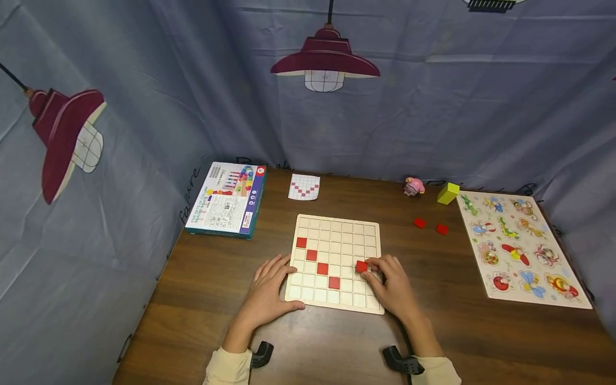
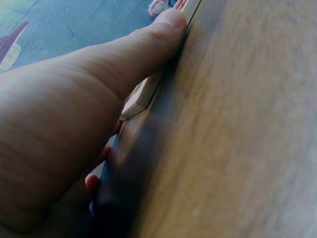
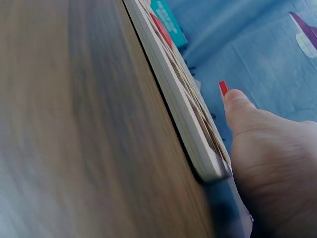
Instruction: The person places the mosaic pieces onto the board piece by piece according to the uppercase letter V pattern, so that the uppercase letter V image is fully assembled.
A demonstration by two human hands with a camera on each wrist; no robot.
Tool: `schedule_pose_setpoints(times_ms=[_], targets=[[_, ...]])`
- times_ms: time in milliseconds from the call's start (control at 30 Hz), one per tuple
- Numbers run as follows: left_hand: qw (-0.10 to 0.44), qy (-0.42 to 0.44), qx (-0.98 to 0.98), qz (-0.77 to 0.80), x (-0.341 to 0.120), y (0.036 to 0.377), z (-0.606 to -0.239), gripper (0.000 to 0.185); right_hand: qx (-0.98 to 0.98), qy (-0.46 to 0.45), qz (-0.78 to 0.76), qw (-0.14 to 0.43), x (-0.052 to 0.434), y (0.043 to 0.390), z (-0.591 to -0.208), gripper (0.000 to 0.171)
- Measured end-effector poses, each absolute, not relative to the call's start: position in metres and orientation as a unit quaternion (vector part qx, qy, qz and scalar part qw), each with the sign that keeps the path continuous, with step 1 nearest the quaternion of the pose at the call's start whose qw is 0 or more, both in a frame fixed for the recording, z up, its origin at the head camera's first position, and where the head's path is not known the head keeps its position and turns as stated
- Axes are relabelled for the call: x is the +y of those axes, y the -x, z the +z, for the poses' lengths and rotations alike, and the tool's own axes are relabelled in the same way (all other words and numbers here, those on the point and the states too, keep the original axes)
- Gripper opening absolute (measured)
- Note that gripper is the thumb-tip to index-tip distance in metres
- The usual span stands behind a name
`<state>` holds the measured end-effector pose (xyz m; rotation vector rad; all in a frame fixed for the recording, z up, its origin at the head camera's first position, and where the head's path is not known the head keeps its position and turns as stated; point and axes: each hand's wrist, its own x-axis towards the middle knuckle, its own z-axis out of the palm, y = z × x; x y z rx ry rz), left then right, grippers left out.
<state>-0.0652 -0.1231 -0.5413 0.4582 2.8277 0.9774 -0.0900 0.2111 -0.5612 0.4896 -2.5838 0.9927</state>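
Red tile point(image 1: 361, 266) is pinched in the right hand point(image 1: 392, 286) over the grid board point(image 1: 337, 224), while the left hand point(image 1: 267, 291) lies flat, fingers relaxed, against the board's edge.

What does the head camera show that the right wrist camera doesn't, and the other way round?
Only the head view shows the left hand resting at the grid board's left edge, four red squares set in a diagonal, two loose red squares, the pattern card, the yellow block, the pink toy and the animal puzzle. Only the right wrist view shows the board's side edge, lying flat on the table. Both show the right hand pinching a red square over the board, and the game box.
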Motion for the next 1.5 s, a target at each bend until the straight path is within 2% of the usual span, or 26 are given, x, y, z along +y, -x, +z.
schedule_pose_setpoints(times_ms=[333, 1033, 1267, 1500], targets=[[0.057, -0.152, 0.933, 0.320, -0.124, 0.066, -0.541, 0.080, -0.917, -0.186, 0.322, 0.143, 0.188, 0.090, -0.559, 0.026], [0.054, -0.152, 0.932, 0.325, -0.123, 0.065, -0.540, 0.079, -0.919, -0.177, 0.314, 0.161, 0.178, 0.087, -0.559, 0.020], [0.051, -0.156, 0.931, 0.327, -0.123, 0.065, -0.540, 0.078, -0.920, -0.167, 0.319, 0.153, 0.176, 0.086, -0.555, 0.024], [0.058, -0.157, 0.932, 0.322, -0.124, 0.066, -0.539, 0.079, -0.902, -0.072, 0.387, 0.178, 0.208, 0.099, -0.553, 0.032]])
